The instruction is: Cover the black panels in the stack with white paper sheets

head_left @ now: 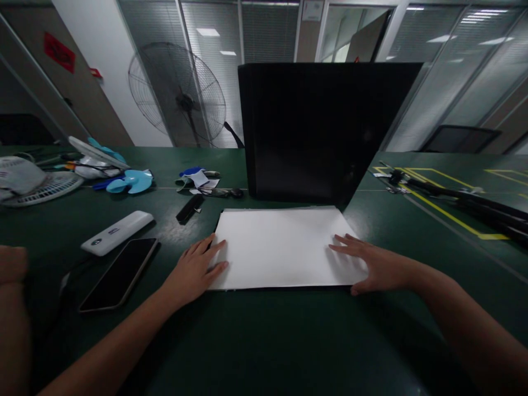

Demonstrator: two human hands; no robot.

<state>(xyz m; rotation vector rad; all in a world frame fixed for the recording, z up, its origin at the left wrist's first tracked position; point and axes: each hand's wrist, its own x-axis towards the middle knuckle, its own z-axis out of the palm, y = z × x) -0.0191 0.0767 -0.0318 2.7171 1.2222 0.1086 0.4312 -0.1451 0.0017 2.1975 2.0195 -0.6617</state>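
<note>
A white rectangular sheet or panel lies flat on the green table, with a thin dark edge showing around parts of it. My left hand rests on its left edge, fingers spread and fingertips on the white surface. At the opposite side, my right hand is spread too, its fingers over the right edge and the thumb by the front right corner. Directly behind the panel stands a large black upright board or screen; its kind is not clear. Neither hand is closed around anything.
On the left are a black-screened phone, a white power bank, a small black object and blue fan blades. Another person's arm enters at the left edge. Black poles lie right, near yellow tape.
</note>
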